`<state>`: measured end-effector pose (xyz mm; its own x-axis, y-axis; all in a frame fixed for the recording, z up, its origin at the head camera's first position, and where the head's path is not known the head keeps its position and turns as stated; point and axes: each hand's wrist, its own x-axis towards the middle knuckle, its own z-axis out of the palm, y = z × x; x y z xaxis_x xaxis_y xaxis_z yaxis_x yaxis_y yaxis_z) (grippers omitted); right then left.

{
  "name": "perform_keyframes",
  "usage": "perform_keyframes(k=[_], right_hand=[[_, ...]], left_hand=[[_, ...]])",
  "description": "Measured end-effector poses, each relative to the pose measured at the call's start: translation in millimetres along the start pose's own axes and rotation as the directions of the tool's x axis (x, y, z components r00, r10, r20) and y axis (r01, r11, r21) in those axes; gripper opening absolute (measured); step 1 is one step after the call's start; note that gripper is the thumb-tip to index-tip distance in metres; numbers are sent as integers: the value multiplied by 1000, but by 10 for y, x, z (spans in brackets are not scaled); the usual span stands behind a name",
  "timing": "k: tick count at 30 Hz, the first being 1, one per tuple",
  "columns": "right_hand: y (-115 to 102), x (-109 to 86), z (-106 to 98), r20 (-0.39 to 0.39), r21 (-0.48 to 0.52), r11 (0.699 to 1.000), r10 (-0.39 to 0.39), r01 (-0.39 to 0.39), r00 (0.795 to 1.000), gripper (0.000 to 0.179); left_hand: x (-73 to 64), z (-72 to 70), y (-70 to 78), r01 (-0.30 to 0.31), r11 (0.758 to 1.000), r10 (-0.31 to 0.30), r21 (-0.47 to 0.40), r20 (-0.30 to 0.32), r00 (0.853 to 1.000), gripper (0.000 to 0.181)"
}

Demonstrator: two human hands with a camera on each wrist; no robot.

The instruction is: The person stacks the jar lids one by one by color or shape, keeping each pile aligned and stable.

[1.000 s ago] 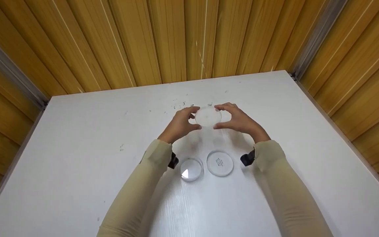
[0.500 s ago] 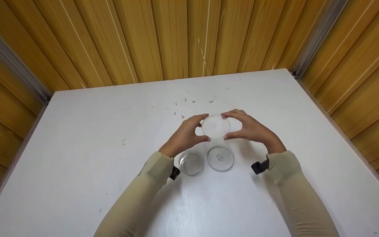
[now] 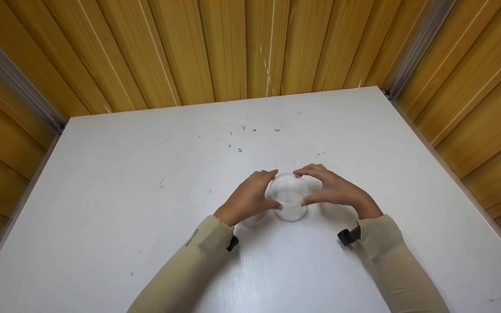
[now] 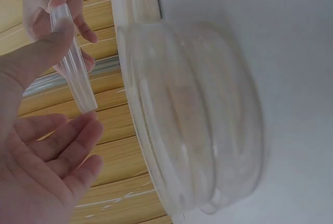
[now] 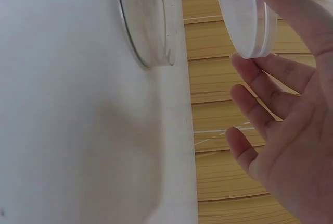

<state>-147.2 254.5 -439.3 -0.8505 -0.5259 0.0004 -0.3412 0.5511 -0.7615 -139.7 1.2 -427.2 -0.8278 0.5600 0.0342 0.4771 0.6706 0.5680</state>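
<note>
A clear round petri dish (image 3: 288, 184) is held above the table between both hands. My left hand (image 3: 248, 198) pinches its left rim with thumb and fingers, while my right hand (image 3: 335, 188) grips the right rim the same way. In the right wrist view the held dish (image 5: 242, 15) hangs tilted, apart from a second petri dish (image 5: 143, 21) lying on the table. Seen from the head, the held dish partly covers that one. Another clear dish (image 4: 192, 114), seemingly a stacked pair, stands on the table close to the left wrist; my left hand mostly hides it in the head view.
The white table (image 3: 168, 226) carries small dark scuff marks behind the hands. Yellow wood-patterned panels (image 3: 224, 48) rise beyond its back and right edges. Black wrist cameras (image 3: 348, 237) sit at the sleeve cuffs.
Both hands have brought the held dish down the head view, toward the body and slightly right. It now overlaps the right-hand dish on the table, and the left hand covers the other.
</note>
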Motion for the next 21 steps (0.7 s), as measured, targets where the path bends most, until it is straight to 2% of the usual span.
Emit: perform_keyframes(k=[9, 16, 21], right_hand=[[70, -41, 96, 22, -39, 999, 9, -8, 1000, 76], [84, -94, 115, 39, -54, 998, 20, -18, 999, 77], [126, -110, 115, 49, -66, 998, -3, 7, 999, 75]], left_hand=[[-16, 88, 12, -22, 990, 21, 137, 7, 1000, 83], [-31, 147, 35, -44, 981, 44, 190, 3, 999, 84], [-36, 190, 34, -65, 967, 67, 245, 0, 998, 82]])
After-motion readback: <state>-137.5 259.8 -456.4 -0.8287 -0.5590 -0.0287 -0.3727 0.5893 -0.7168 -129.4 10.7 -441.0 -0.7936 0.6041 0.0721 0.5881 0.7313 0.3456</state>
